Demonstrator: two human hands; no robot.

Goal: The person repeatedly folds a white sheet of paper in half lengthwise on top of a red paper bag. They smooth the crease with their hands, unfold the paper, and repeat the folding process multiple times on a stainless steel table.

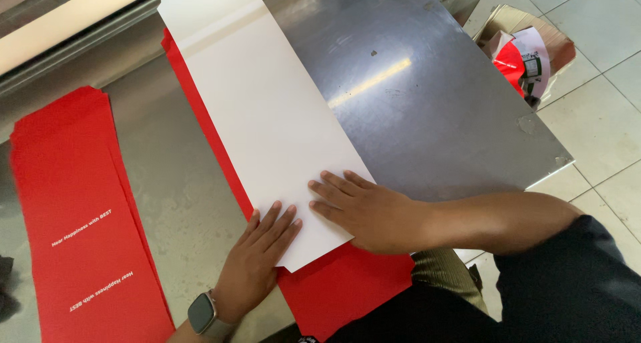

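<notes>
A long white card sheet (267, 109) lies diagonally on a metal table (434, 102), on top of a red card sheet (347, 286) whose edge shows along its left and near end. My left hand (257, 259), with a watch on the wrist, presses flat on the near corner of the white sheet. Just to the right, my right hand (364, 209) lies flat on the same near end, fingers spread and pointing left. Neither hand grips anything.
A stack of red printed card sheets (80, 216) lies at the left of the table. Beyond the table's right edge, a cardboard box (527, 49) with red and white scraps sits on the tiled floor (601, 122). A pale ledge runs along the top left.
</notes>
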